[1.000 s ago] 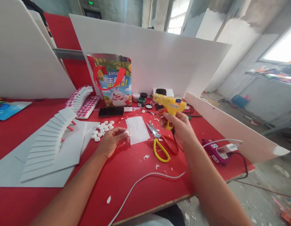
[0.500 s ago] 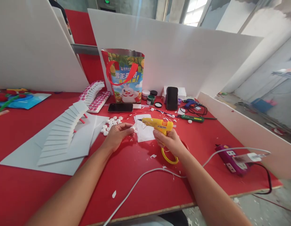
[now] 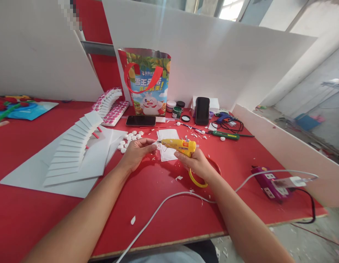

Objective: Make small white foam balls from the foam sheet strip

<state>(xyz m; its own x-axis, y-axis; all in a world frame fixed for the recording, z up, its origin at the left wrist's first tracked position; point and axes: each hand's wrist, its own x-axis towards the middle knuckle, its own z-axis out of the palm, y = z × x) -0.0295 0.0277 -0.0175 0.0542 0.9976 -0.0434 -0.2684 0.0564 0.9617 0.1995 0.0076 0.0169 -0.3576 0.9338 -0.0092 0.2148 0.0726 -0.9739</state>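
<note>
My right hand (image 3: 195,160) is wrapped round the handle of a yellow glue gun (image 3: 179,145), whose nozzle points left. Between its thumb and fingers my left hand (image 3: 139,151) pinches a small white piece (image 3: 156,144), partly hidden by the fingertips. The nozzle tip is at this piece; whether they touch is too small to tell. White paper sheets (image 3: 169,156) lie under the gun. Just left of them is a group of small white round pieces (image 3: 134,137). A yellow ring-shaped object (image 3: 197,181) lies below my right hand.
Fanned white cards (image 3: 72,148) rest on white boards at left. Behind stand a colourful bag (image 3: 150,84), a black phone (image 3: 141,120) and small jars (image 3: 176,112). A green-handled tool (image 3: 225,135) lies at right. A white cable (image 3: 169,199) crosses the front towards a purple device (image 3: 270,184).
The glue gun has moved left, bringing its nozzle up to the white piece in my left hand. The camera view has shifted slightly.
</note>
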